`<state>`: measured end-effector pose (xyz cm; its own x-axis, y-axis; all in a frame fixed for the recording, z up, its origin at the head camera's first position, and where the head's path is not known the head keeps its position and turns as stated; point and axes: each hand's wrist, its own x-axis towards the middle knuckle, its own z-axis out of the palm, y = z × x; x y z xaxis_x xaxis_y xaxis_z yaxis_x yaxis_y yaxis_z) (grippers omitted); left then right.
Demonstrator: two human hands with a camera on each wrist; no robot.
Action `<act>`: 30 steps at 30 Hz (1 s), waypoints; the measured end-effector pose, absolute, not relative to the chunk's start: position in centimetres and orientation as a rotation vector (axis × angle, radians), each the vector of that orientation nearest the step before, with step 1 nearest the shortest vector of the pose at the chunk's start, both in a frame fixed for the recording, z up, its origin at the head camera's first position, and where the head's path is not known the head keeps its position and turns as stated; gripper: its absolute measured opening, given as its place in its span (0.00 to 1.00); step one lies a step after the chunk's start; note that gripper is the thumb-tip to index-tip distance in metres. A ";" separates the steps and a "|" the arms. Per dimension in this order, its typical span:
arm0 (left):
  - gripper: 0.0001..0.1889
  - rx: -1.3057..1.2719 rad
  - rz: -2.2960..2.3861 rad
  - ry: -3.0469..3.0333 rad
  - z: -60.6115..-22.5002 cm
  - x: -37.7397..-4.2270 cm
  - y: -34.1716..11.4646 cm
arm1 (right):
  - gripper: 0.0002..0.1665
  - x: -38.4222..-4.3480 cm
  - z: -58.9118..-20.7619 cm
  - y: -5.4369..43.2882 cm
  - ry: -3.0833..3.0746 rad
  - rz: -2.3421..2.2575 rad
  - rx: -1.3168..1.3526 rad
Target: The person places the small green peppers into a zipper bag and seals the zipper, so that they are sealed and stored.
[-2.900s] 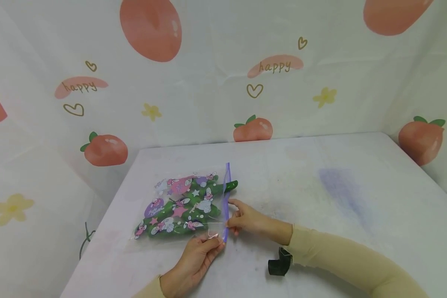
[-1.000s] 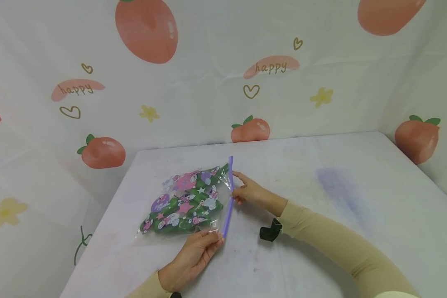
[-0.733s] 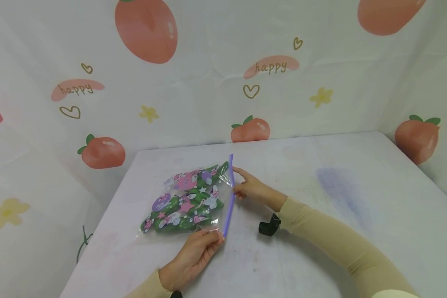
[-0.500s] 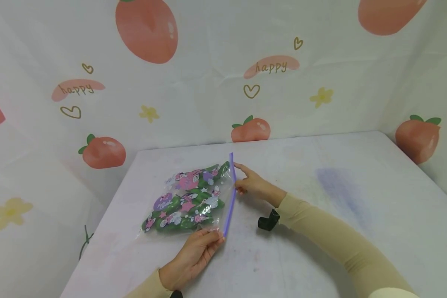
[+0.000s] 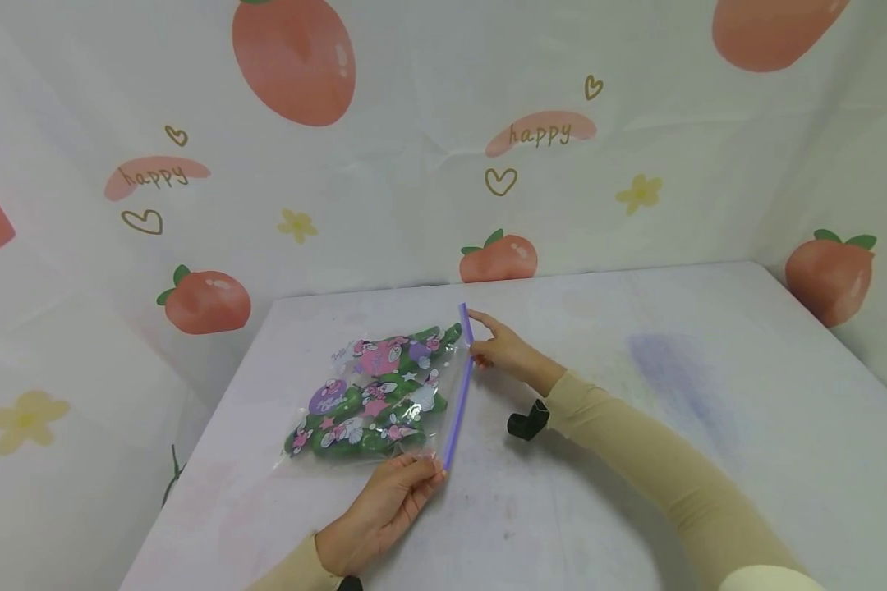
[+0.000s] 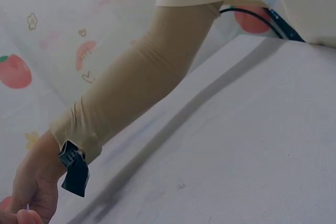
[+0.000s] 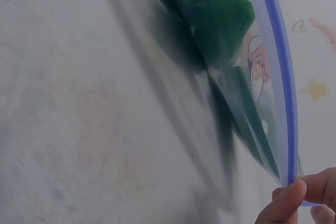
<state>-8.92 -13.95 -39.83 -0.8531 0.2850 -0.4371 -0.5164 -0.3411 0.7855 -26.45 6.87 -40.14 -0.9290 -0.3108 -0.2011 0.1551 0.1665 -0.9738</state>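
A clear zip-lock bag (image 5: 369,402) printed with pink and purple cartoon figures lies on the left half of the table. Several long green vegetables (image 5: 340,439) are inside it. My left hand (image 5: 384,509) pinches the near corner of the bag at the end of its purple zip strip (image 5: 456,419), thumb on top. Near the strip's far end, my right hand (image 5: 513,355) pinches it between thumb and fingers, with the index finger stretched toward the far corner. In the right wrist view the strip (image 7: 283,77) bows down to the pinching right fingertips (image 7: 286,203).
The white table (image 5: 599,492) carries a faint blue smudge (image 5: 676,382) on the right. A black strap piece (image 5: 528,420) hangs at my right wrist. Behind stands a white cloth backdrop (image 5: 414,107) with peach prints. A dark green cord (image 5: 172,476) shows past the left edge.
My right hand has slid away from me along the zip strip, from near my left hand to its far end. A green tip that stuck out of the bag's mouth is now inside.
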 end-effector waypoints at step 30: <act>0.04 -0.312 2.190 1.404 -40.0 -8.9 -13.5 | 0.38 -28.9 -39.8 7.8 2.196 -1.847 -0.107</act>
